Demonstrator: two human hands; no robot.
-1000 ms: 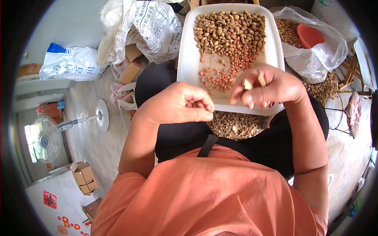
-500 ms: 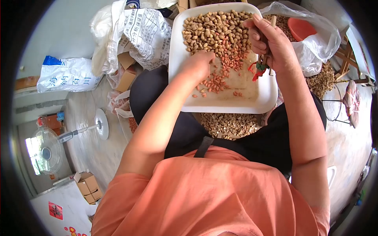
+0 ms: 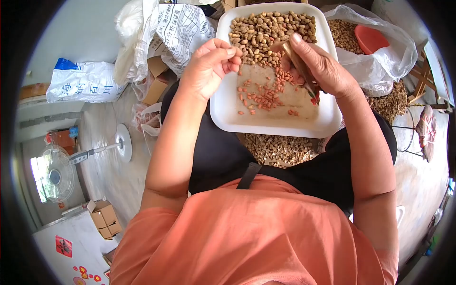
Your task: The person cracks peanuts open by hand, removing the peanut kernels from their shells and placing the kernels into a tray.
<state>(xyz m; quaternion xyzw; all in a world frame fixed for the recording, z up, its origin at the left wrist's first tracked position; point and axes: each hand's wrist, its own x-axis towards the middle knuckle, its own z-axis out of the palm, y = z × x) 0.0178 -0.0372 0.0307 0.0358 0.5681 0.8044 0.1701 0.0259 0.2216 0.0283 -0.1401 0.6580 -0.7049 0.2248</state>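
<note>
The left hand point(image 3: 213, 61) is drawing back leftward, its reach seemingly ending; fingertips are pinching together, on what I cannot tell.
The right hand point(image 3: 327, 69) is gripping a slim brown wooden-looking tool point(image 3: 299, 63), swinging in over the white rectangular plastic tray point(image 3: 275, 128); small reddish kernels point(image 3: 269, 99) are lying nearer inside, tan unshelled peanuts point(image 3: 270, 31) farther.

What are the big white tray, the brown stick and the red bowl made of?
The white tray looks like smooth plastic, with round corners and a sheen. The brown stick in the right hand may be wood or bamboo, judging by its colour; the hand hides too much to tell its finish. The red bowl is probably plastic too, evenly coloured and smooth.
</note>
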